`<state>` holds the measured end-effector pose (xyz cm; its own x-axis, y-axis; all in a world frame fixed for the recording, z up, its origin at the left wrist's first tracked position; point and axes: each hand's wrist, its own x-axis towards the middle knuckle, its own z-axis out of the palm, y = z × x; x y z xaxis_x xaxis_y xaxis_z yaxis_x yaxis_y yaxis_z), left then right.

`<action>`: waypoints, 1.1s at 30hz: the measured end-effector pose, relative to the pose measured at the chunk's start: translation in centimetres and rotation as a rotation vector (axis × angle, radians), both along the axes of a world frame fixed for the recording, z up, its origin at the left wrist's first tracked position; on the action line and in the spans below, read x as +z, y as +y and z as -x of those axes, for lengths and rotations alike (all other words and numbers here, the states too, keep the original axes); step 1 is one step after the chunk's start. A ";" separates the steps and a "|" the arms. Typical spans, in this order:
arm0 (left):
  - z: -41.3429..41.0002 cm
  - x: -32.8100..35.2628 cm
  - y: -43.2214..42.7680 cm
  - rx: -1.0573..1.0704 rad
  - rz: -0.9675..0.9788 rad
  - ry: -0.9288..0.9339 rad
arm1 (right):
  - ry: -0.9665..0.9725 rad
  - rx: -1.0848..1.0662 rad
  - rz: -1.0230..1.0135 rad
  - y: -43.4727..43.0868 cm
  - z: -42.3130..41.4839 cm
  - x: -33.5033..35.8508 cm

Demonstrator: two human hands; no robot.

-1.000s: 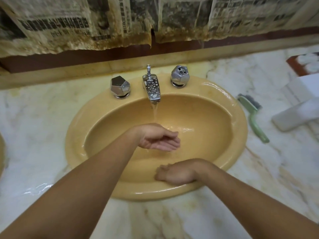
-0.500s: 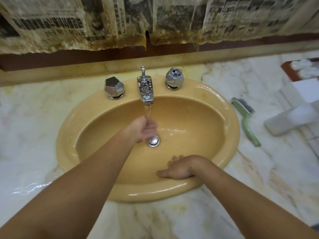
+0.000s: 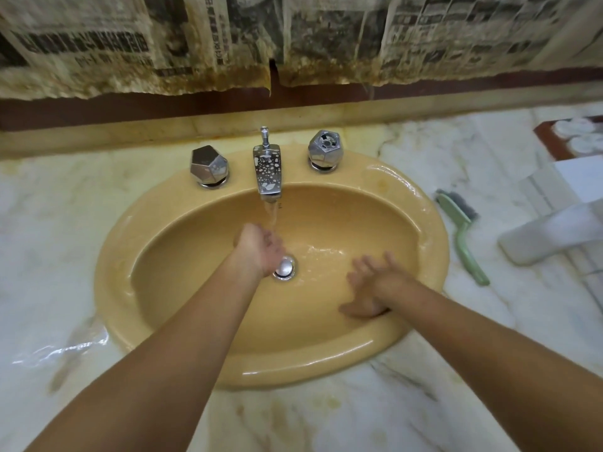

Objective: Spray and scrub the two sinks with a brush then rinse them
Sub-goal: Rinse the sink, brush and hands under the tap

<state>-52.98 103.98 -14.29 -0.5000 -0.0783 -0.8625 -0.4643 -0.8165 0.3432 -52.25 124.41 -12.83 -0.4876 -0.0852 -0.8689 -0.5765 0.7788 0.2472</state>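
On the marble worktop [image 3: 408, 412], water is running from the tap [image 3: 268, 171] into the yellow sink [image 3: 434, 230], where the left hand [image 3: 261, 247] is cupping loosely under the stream, holding nothing, the right hand [image 3: 372, 285] is pressing spread fingers against the basin, and the green brush [image 3: 463, 236] is lying just beside the rim.

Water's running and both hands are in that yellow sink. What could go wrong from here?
Water already lies on the counter left of the sink; splash off the left hand under the tap could spread it. The right hand wiping the wet bowl might slip. The brush lies close to the rim and could get knocked.
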 end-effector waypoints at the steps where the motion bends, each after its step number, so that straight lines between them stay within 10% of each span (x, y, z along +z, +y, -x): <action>1: -0.2 0.4 0.6 -0.128 -0.073 0.091 | 0.102 0.070 0.000 1.1 0.7 -0.3; 4: -0.7 1.4 2.2 -0.544 -0.141 0.224 | 0.100 0.038 0.083 1.9 0.1 -0.5; 9: 0.0 -0.6 0.9 0.048 -0.008 0.013 | -0.391 -0.102 0.163 0.1 -1.3 0.8; 15: -1.2 0.7 2.7 -0.376 -0.238 0.251 | 0.431 0.349 0.230 5.3 2.8 0.5; 20: 0.2 -1.2 1.3 0.437 -0.150 0.021 | 0.215 0.362 0.212 5.2 2.9 -0.6; 25: -0.7 0.8 4.6 -0.093 -0.374 0.387 | 0.503 0.642 0.438 3.8 6.5 -1.9; 30: -0.3 -0.7 2.5 0.698 -0.241 0.246 | 0.661 0.910 0.651 -0.2 10.6 -2.6; 33: -1.0 -0.4 3.3 0.495 -0.311 0.338 | 0.502 1.169 0.491 0.8 10.8 -4.6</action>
